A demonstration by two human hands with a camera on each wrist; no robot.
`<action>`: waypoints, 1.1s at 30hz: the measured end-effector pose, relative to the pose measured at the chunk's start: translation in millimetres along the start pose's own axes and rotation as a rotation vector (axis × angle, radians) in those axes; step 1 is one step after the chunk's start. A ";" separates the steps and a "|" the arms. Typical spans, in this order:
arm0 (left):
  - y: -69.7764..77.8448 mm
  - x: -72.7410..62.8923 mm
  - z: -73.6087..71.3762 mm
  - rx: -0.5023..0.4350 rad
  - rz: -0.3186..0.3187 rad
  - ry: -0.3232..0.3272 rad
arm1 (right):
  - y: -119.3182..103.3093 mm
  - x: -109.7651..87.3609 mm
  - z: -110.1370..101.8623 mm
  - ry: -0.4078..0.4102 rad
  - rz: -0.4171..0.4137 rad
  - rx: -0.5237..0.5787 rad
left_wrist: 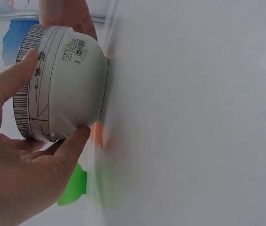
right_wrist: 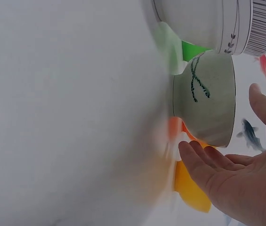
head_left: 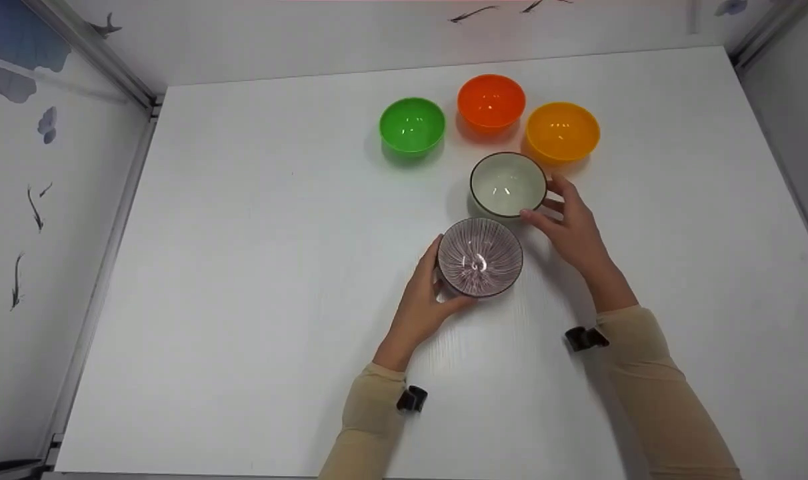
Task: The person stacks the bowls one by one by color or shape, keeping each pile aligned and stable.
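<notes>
Purple and striped inside, the nearest bowl (head_left: 481, 257) is gripped by the person's left hand (head_left: 421, 303), thumb on one side and fingers on the other. The left wrist view shows a barcode label (left_wrist: 76, 51) on its pale outer wall. The right hand (head_left: 571, 227) is spread, thumb apart from fingers, around the right side of a pale green bowl (head_left: 509, 185); contact there cannot be told. The two rims nearly meet in the head view.

Farther back, a yellow bowl (head_left: 563, 132) stands just behind the pale green one, an orange bowl (head_left: 491, 102) sits nearest the counter's far edge, and a bright green bowl (head_left: 412, 127) stands to the left, a gap between each. White counter (head_left: 244, 267) stretches widely to the left of the bowls, with a narrower span between the right hand and the right edge. A patterned panel (head_left: 311, 40) rises behind.
</notes>
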State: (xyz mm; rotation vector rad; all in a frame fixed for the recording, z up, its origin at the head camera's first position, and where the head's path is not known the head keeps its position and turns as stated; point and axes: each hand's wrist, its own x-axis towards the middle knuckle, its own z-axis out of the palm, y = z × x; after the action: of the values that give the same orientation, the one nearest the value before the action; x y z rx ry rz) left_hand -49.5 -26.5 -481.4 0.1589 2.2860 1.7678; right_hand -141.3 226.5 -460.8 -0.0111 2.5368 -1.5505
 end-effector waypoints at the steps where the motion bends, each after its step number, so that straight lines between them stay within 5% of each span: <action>1: 0.3 -0.3 -0.2 -0.001 -0.002 -0.001 | -1.4 0.0 0.2 -0.004 0.005 0.003; 33: -1.9 0.7 0.1 -0.006 0.015 0.000 | 2.0 5.5 6.0 -0.002 0.007 0.019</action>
State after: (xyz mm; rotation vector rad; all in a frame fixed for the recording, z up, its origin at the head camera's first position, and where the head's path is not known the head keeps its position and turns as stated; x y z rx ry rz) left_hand -50.0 -26.8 -483.4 0.1754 2.2853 1.7812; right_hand -145.8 221.6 -466.0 -0.0014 2.5173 -1.5713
